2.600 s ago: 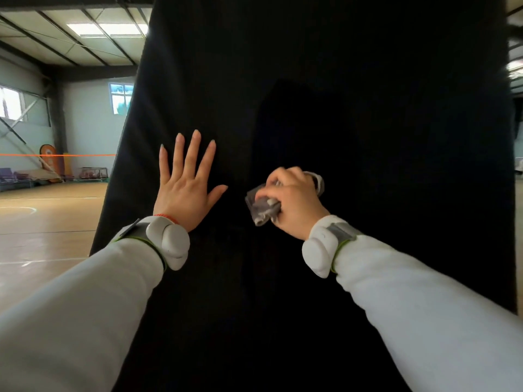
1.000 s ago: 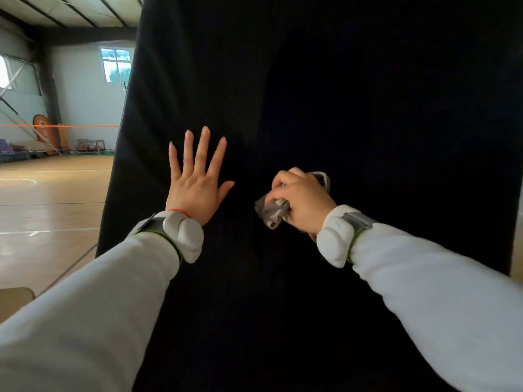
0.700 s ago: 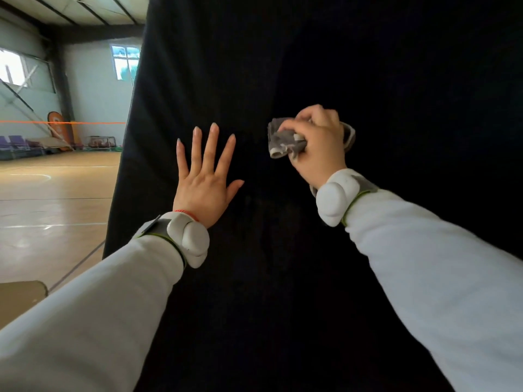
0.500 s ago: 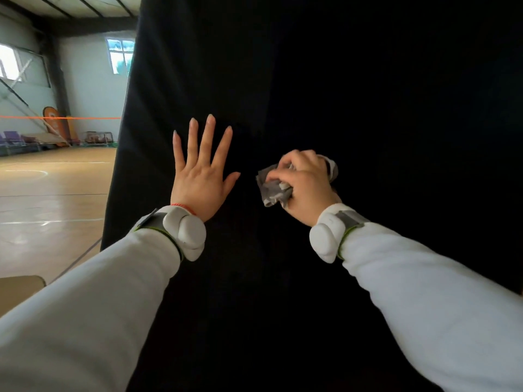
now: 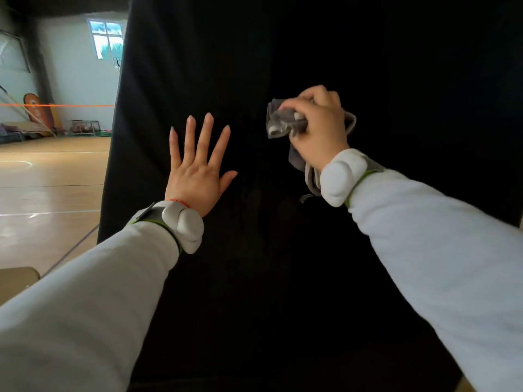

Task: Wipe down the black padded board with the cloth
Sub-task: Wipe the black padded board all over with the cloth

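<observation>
From the head camera, the black padded board stands upright just in front of the person and fills the middle and right of the frame. Its left edge runs from top to bottom against the hall behind.

The left hand lies flat on the board, left of centre. Its fingers are straight and spread, pointing up, the thumb is out to the right, and its grip holds nothing.

The right hand is to the right of the left hand and higher on the board, well apart from it. Its fingers are curled round a bunched grey cloth, so the grip is closed on the cloth. The cloth sticks out to the left of the knuckles and sits against the board's surface. A loose end hangs down under the palm beside the wrist, and a small fold shows at the far right of the hand.

Each wrist carries a white rounded device on a grey strap with a green edge, the left one and the right one. A thin red thread circles the left wrist just above its device. Both arms are in pale grey sleeves, which reach in from the near corners.

To the left of the board is a wooden sports floor with painted lines. An orange tape is stretched across the far side, and a window is set high in the pale far wall.
</observation>
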